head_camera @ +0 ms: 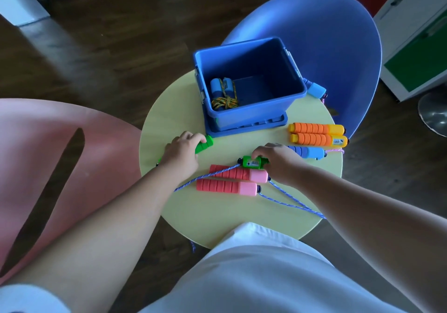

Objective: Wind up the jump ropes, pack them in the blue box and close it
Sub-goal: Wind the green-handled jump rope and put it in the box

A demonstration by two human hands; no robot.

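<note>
Jump-rope handles in green lay in front of the blue box (251, 109) on the table (217, 216); my left hand (182, 152) gripped one (204, 144), my right hand (278, 161) the other (252, 162). Step: gathering for winding. Next, I judged, join both handles.

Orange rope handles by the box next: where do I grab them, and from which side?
Take the orange handles around their ribbed foam middles, both at once, since they lie parallel and touching. Come from above with the right hand, fingers spanning across the pair; the blue box stands behind and to the left, and a blue handle lies just in front, so a side approach looks cramped.
</note>
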